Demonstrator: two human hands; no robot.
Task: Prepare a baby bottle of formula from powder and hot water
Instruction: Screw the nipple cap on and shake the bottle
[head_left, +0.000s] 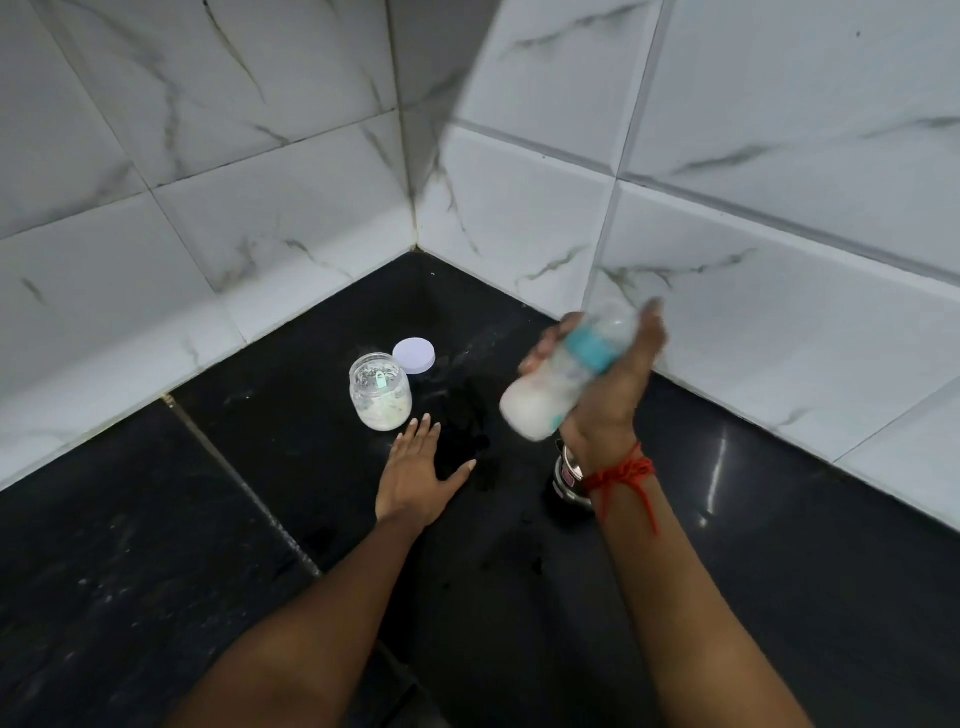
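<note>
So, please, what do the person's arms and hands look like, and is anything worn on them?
Both forearms are bare, with no sleeves in view. The right hand has a red thread tied around its wrist, with loose ends hanging down the forearm. The left hand shows no ring, band or watch. Its nails are fairly long and pale. No gloves on either hand.

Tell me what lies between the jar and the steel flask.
In the head view, only bare black counter with a dark wet patch; the left hand rests flat just short of that line between jar and flask.

Blurred, tilted milky bottle (566, 371); open powder jar (381, 392) on counter.
</note>
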